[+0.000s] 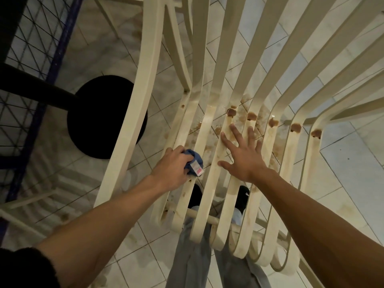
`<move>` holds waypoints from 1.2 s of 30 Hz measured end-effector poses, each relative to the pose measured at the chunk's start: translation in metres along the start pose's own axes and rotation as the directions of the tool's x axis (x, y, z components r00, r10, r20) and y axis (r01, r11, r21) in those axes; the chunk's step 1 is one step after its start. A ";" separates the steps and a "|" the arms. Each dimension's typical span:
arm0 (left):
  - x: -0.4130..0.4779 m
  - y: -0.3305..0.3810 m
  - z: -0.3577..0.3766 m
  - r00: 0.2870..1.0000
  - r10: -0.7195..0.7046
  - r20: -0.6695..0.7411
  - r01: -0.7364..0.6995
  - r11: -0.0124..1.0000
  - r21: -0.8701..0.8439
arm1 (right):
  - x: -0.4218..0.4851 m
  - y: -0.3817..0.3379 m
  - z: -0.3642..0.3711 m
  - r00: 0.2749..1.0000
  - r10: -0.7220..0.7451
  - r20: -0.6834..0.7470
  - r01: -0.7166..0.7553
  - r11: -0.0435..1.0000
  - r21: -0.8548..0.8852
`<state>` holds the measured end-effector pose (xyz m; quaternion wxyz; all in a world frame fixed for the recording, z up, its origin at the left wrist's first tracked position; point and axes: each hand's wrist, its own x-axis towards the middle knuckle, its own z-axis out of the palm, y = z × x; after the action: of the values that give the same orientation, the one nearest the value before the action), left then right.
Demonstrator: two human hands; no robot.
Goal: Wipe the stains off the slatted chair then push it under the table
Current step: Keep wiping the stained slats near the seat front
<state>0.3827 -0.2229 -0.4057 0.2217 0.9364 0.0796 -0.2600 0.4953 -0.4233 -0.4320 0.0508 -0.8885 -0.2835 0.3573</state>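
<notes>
The cream slatted chair (pixel 205 125) fills the middle and right of the view, its seat slats running from the near edge up to the bend where the backrest rises away. The left hand (pixel 172 165) grips a bunched blue cloth (pixel 194 163), fingers curled round it, and presses it against the left slats of the seat. The right hand (pixel 244 154) lies flat on the middle slats just to the right of the cloth, fingers spread wide.

Brown stains (pixel 251 116) sit in a row along the bend just beyond the right fingertips, with paler smears down the slats. Grey trousers (pixel 191 256) and a black shoe (pixel 242 196) show through the slats. To the left, on the tiled floor (pixel 342 163), stands a black round disc (pixel 99 117), probably a table's foot, beside a wire mesh panel (pixel 31 38).
</notes>
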 end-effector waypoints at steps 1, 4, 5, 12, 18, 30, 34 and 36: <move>-0.002 0.000 0.000 1.000 0.003 0.007 -0.003 1.000 -0.002 | 0.000 0.000 0.000 1.000 -0.001 0.000 0.001 1.000 0.003; 0.009 -0.002 -0.008 0.999 0.027 0.022 -0.027 1.000 -0.007 | 0.000 0.000 0.001 1.000 0.001 -0.003 -0.001 1.000 0.003; 0.015 -0.002 -0.011 0.999 0.032 0.008 -0.032 0.999 -0.012 | 0.001 0.000 0.001 1.000 0.003 -0.003 -0.003 1.000 0.003; 0.013 -0.001 -0.001 0.999 -0.006 -0.054 0.002 0.998 -0.059 | 0.001 0.000 0.001 1.000 0.004 0.004 -0.004 1.000 0.008; -0.020 -0.006 0.007 1.000 0.018 0.019 -0.018 1.000 -0.021 | 0.001 0.001 0.002 1.000 0.002 -0.007 -0.002 1.000 0.014; -0.007 0.002 0.005 0.996 -0.049 -0.072 0.044 0.996 -0.074 | 0.002 0.000 0.005 1.000 0.017 -0.021 -0.017 1.000 0.026; -0.023 -0.005 0.008 1.000 -0.018 0.008 0.019 0.999 -0.034 | 0.002 0.000 0.005 1.000 0.014 -0.021 -0.014 0.999 0.031; -0.026 -0.003 0.006 1.000 -0.019 0.025 0.019 1.000 -0.005 | 0.002 0.000 0.006 1.000 0.014 -0.020 -0.014 0.999 0.033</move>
<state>0.3575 -0.2239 -0.3980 0.2225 0.9318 0.0866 -0.2736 0.4929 -0.4228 -0.4379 0.0659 -0.8930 -0.2708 0.3535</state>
